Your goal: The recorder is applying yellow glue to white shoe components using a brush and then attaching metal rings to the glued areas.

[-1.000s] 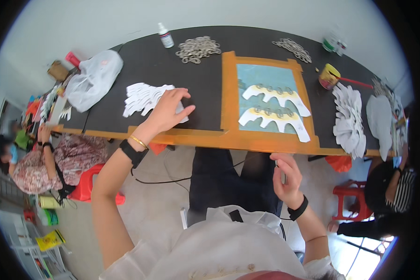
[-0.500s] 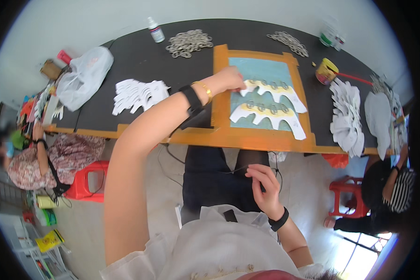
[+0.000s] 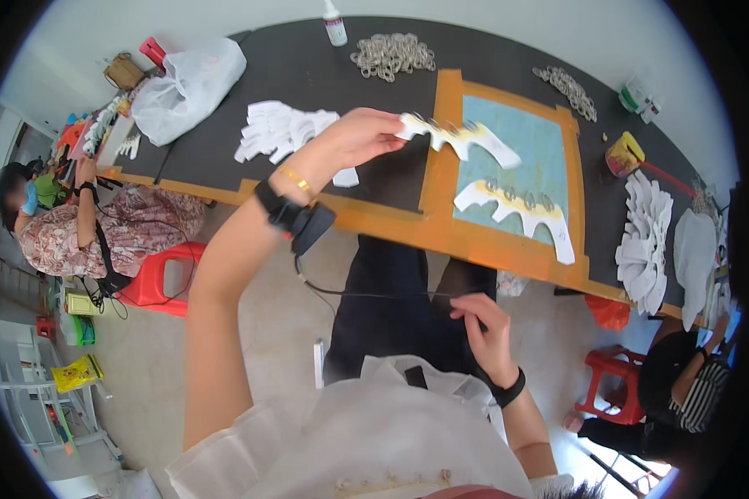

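My left hand [image 3: 362,138] pinches the left end of a white cut-out strip [image 3: 495,148] with scalloped edges, yellowish patches and small metal rings along it. This strip is tilted, its right part over the light blue panel [image 3: 516,116]. Below it, a similar cut-out strip [image 3: 562,236] with rings lies on the panel. My right hand [image 3: 487,333] hangs over my lap, fingers loosely bent, with no object visible in it. A thin black cable [image 3: 374,293] runs from my left wrist toward its fingertips; whether they touch it, I cannot tell.
White cut-outs [image 3: 266,129] lie left of the panel, more [image 3: 643,241] at the right. Metal rings [image 3: 391,56], a spray bottle [image 3: 334,25], a yellow tub [image 3: 624,155] and a plastic bag [image 3: 187,87] stand about. People sit at both sides, near red stools [image 3: 165,279].
My left hand has drawn the upper strip up and leftward, its left end now off the panel. My right hand's fingers have curled a little more. The view has shifted.
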### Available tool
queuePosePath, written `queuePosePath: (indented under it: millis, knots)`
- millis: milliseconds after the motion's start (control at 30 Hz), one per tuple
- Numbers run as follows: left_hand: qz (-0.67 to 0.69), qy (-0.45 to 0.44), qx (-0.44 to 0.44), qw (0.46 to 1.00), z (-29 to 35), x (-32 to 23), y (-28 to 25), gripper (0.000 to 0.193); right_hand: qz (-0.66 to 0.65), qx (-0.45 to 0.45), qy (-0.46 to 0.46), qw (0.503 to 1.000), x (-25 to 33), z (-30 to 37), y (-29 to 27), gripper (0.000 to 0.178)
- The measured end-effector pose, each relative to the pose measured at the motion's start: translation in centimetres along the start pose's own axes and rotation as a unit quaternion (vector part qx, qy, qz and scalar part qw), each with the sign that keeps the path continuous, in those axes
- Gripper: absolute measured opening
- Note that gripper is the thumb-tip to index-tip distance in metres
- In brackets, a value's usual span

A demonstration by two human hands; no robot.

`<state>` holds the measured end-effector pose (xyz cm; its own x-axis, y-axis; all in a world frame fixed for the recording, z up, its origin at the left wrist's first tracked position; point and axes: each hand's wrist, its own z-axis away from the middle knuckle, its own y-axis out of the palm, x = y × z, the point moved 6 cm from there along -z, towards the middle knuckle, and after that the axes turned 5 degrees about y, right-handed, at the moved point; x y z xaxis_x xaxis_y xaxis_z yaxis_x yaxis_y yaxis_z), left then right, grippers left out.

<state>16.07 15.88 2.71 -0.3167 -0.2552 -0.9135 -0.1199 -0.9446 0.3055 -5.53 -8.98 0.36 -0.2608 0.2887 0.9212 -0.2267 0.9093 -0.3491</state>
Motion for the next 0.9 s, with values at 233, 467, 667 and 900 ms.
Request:
queuePosePath:
  millis: [233,467,667,900]
  knots:
    - [0.094,0.067,-0.053,0.992,11.9,4.8,0.5,0.025,-0.096,0.088,0.061,0.99,-1.4,-3.7,3.8,0.019]
    - [0.106,0.12,-0.142,0.977,17.0,12.0,4.7,0.016,-0.293,0.011,0.154,0.944,-1.6,-4.5,4.9,0.018]
    - [0.083,0.076,-0.071,0.991,17.1,15.5,5.7,0.016,-0.189,-0.029,0.184,0.964,-1.8,-3.8,5.1,0.025]
    - [0.31,-0.046,0.033,0.949,14.8,16.5,6.5,0.03,-0.284,0.002,0.233,0.93,-2.4,-3.7,4.2,0.027]
